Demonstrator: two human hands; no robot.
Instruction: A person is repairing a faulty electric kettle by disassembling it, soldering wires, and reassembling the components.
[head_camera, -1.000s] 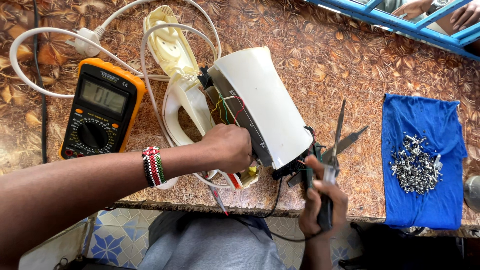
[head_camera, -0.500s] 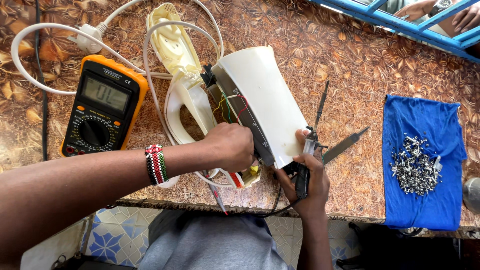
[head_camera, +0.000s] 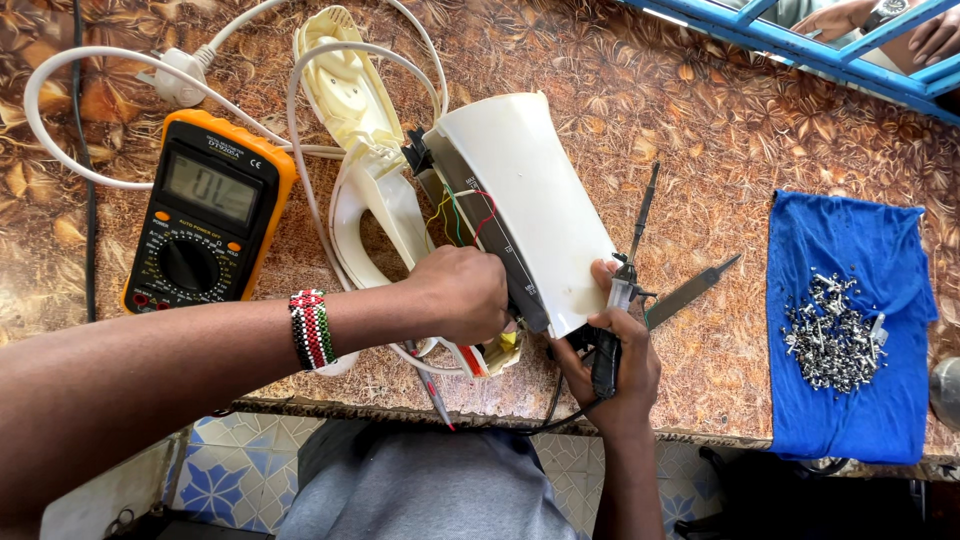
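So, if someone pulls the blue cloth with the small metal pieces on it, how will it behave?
The blue cloth looks thin and floppy, so it would probably bunch up. The loose metal pieces would likely slide and scatter. One end hangs over the table edge, so it may slip off.

My right hand (head_camera: 612, 352) has come up from below the desk edge, bringing the black probe (head_camera: 640, 215) and the blade tool (head_camera: 690, 290) against the white casing's (head_camera: 535, 210) lower corner.

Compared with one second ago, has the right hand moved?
Yes. The right hand rose from the table edge toward the white appliance body and now touches its lower end.
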